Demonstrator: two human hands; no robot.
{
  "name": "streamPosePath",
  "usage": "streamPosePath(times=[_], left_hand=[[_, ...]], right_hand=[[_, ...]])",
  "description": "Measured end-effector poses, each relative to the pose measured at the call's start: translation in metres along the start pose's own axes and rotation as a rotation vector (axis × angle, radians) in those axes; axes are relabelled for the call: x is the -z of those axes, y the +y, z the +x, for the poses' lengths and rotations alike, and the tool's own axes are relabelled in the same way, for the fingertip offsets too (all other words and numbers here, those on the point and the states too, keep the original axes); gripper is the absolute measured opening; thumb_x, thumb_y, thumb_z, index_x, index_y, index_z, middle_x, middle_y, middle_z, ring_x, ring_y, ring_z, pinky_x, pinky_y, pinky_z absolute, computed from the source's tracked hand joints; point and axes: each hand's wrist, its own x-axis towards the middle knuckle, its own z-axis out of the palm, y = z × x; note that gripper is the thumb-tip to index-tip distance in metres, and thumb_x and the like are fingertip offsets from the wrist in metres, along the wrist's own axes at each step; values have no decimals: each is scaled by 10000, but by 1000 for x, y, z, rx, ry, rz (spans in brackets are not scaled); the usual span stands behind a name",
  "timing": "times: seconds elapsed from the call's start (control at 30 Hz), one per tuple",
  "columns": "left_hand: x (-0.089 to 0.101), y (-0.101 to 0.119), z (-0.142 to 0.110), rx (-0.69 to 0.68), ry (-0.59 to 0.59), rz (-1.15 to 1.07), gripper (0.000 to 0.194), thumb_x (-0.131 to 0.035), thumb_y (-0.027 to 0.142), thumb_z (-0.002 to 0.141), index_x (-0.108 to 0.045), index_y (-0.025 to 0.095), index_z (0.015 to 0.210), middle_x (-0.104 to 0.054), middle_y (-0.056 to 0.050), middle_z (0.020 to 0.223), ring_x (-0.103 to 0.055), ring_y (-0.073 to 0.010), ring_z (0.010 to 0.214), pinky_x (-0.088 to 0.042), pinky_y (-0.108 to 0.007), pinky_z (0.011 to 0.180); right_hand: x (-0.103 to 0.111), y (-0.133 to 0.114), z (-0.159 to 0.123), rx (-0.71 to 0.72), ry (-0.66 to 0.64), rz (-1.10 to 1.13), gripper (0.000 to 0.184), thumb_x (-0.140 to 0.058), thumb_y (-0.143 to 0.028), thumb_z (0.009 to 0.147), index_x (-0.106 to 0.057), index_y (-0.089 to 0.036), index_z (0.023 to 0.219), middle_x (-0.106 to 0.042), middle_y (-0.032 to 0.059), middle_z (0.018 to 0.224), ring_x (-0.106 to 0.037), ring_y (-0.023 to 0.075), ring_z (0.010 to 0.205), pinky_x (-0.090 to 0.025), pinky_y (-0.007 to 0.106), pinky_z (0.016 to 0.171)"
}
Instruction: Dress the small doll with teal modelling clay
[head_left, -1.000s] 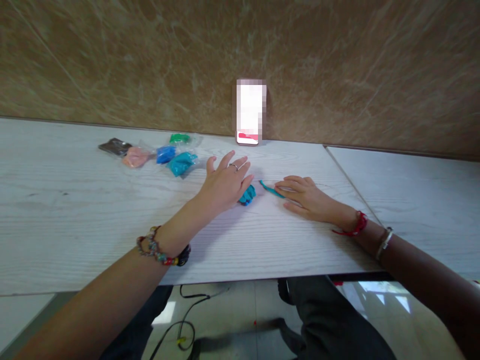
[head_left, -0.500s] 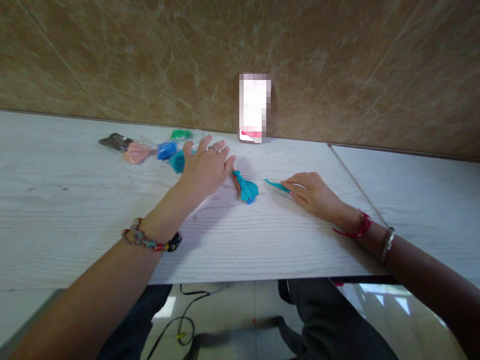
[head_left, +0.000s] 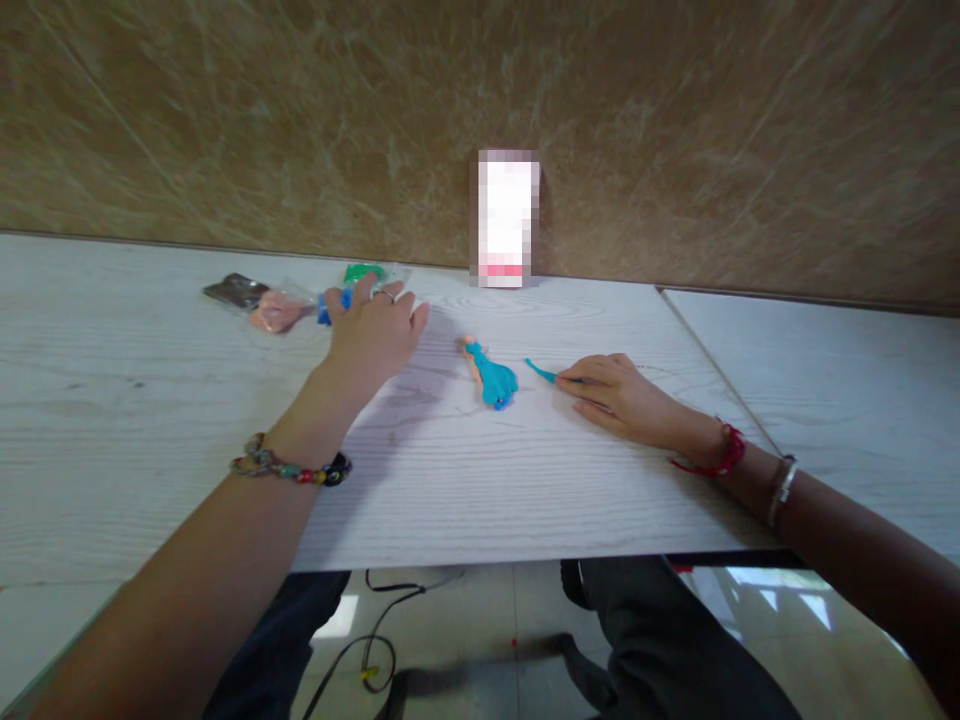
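My left hand [head_left: 373, 330] reaches over the packets at the left with its fingers spread, holding nothing that I can see. Under and beside its fingertips lie a blue clay packet [head_left: 325, 308] and a green clay packet [head_left: 363, 273]. In the middle of the table lies a small clay figure [head_left: 495, 378] with a teal dress and a peach-coloured top end. To its right, my right hand [head_left: 619, 392] pinches a slim teal modelling tool [head_left: 541, 371]. The tool's thin, curved tip points left toward the figure, and its other end is hidden by the fingers.
A peach clay packet [head_left: 279, 312] and a dark packet [head_left: 236, 291] lie farther left on the white wood-grain table [head_left: 420, 500]. A phone [head_left: 508, 220] with a blurred screen leans on the brown marbled wall [head_left: 675, 130]. A black cable [head_left: 379, 640] runs across the floor below.
My left hand has moved left, away from the clay figure and farther over the packets, covering the teal packet. My right hand stays near its place, still holding the modelling tool.
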Motion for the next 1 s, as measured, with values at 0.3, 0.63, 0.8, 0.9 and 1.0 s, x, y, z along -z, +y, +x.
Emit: streamPosePath(times=[0.3,0.63,0.8,0.9,1.0], left_hand=[[0,4,-1,-40,-16,-22,437,-235,374,897,-619,229,1050,-524,-119,1271,-327,-356,1261,-230,-643,933],[2,7,-3,-53,-21,-22,427,-234,385,904,-618,247,1034,-519,-93,1280,-317,-331,1273,-227,-617,955],[3,8,-3,-58,-21,12,437,-229,360,906,-621,211,1028,-525,-110,1273,-326,-337,1269,-234,-612,948],[3,8,-3,-60,-26,29,434,-231,340,902,-618,196,1036,-528,-119,1270,-325,-337,1269,-240,-615,942],[3,7,-3,-59,-34,41,451,-218,337,902,-620,183,1035,-527,-132,1268,-334,-341,1260,-251,-615,934]], right_hand=[[1,2,-2,37,157,-9,264,-440,-217,869,-583,-157,1082,-655,98,993,-572,201,947,-414,382,825],[6,6,-4,110,205,-17,167,-485,-192,836,-652,-191,829,-690,49,857,-596,180,831,-437,373,766],[5,6,-5,142,246,-28,146,-509,-173,813,-649,-176,856,-696,56,855,-597,184,824,-458,370,755],[7,6,-6,115,329,-27,131,-524,-164,800,-643,-168,856,-694,66,846,-597,185,815,-466,365,743],[9,6,-6,115,344,-29,122,-513,-149,800,-631,-176,791,-691,59,805,-600,174,758,-464,358,720]])
